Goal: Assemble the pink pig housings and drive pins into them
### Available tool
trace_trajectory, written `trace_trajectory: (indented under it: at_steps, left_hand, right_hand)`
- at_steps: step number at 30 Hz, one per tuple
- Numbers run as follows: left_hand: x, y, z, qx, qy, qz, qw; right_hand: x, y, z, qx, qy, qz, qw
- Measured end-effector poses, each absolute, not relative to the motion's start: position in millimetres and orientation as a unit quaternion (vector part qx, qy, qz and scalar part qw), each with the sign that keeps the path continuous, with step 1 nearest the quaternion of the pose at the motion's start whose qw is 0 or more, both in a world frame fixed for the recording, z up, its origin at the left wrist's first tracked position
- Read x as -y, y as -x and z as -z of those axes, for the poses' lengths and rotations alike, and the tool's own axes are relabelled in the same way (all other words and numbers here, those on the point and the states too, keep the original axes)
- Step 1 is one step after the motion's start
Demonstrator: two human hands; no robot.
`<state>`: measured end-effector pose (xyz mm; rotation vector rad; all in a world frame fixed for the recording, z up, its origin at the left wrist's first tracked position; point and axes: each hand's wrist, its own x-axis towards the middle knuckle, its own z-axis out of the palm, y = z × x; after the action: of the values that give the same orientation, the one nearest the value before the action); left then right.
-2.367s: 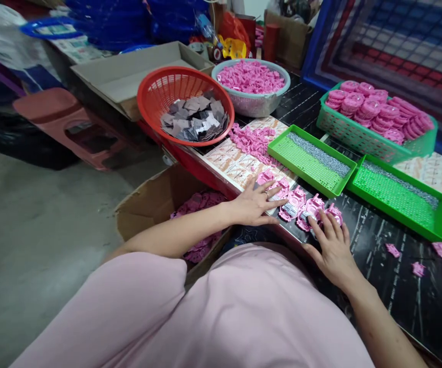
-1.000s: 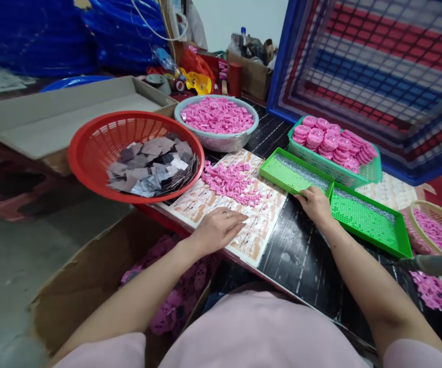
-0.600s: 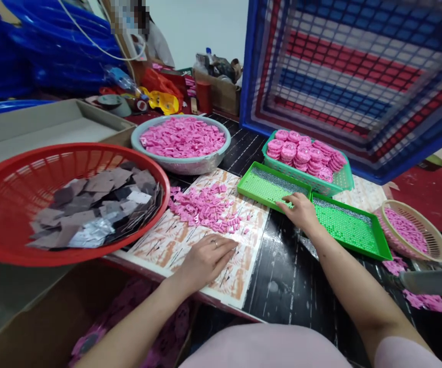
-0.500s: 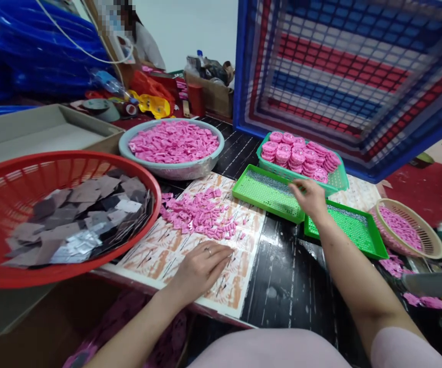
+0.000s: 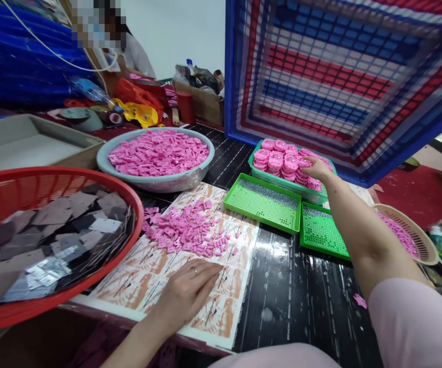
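My left hand (image 5: 192, 291), with a ring on one finger, lies flat with fingers stretched out on a board with an orange-brown pattern (image 5: 129, 283). Just beyond its fingers is a loose pile of small pink plastic pieces (image 5: 188, 230). My right hand (image 5: 317, 168) reaches over a teal basket (image 5: 278, 180) with stacks of round pink pieces (image 5: 275, 162). Its thumb and fingers are apart at the stacks on the basket's right side; whether they touch a piece is unclear. Nearer to me are a light green tray (image 5: 262, 204) and a darker green tray (image 5: 322, 230), both with tiny silvery bits.
At left stands a red basket (image 5: 134, 225) of thin grey plates. Behind the pile is a grey-blue basin (image 5: 159, 181) of pink pieces. A blue crate (image 5: 230, 102) leans over the back right. A beige basket (image 5: 427, 245) stands at right. Another person (image 5: 136, 53) is in the background.
My right hand has moved away from the green trays, forward to the round pink pieces in the teal basket. My left hand stays flat on the board. The view has shifted slightly.
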<state>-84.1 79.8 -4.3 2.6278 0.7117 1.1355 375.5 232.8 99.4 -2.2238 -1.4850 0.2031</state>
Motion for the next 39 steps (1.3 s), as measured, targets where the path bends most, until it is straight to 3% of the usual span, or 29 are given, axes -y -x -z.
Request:
trace_trajectory:
  at_steps: [19, 39]
  left_hand:
    - [-83.0, 87.1, 16.5, -0.252, -0.887, -0.367, 0.123]
    - [-82.8, 87.6, 18.4, -0.255, -0.888, -0.361, 0.128]
  right_hand:
    - [-203.1, -380.1, -73.9, 0.552, 0.777, -0.04, 0.302]
    - [-212.1, -373.3, -69.0, 0.572, 0.792, -0.026, 0.212]
